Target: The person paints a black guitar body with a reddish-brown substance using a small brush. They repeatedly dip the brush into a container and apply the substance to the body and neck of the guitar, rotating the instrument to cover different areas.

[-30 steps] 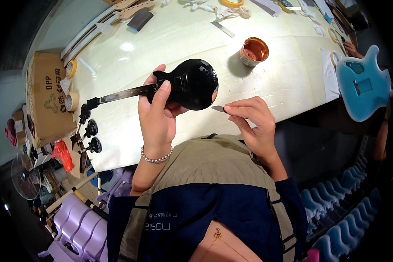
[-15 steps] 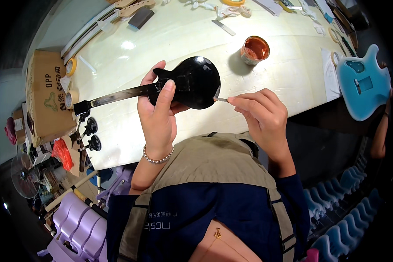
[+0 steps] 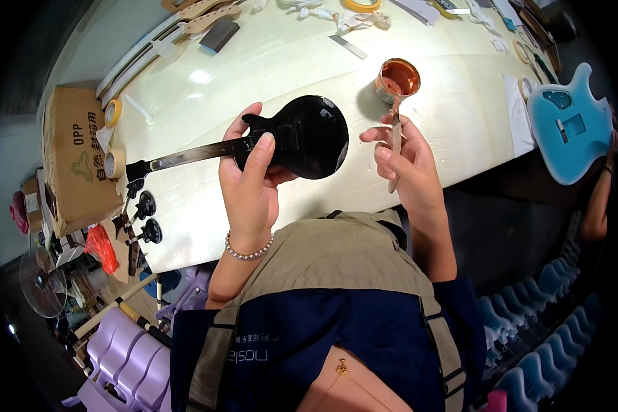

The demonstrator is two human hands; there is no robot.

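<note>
My left hand [image 3: 251, 172] is closed around a small black guitar [image 3: 314, 137] where the neck meets the body, thumb on the glossy surface. The body points right and the neck stretches left above the table. In my right hand [image 3: 413, 165] is a thin flat stick [image 3: 395, 141], held between thumb and fingers. Its far end is smeared reddish brown and overlaps the near rim of an open can [image 3: 398, 77]. Reddish-brown paste coats the inside of the can; whether the tip touches it I cannot tell.
Near the table's left edge are several small black guitar parts [image 3: 147, 230], tape rolls [image 3: 114, 163] and a cardboard box [image 3: 82, 154]. A dark block [image 3: 220, 36] and a flat blade [image 3: 348, 47] lie farther back. At the right, another person's arm [image 3: 597, 202] is beside a blue guitar body [image 3: 571, 127].
My right hand has turned and drawn the stick away from the guitar's lower right edge, up to the can. The left hand still holds the guitar, which has shifted slightly down.
</note>
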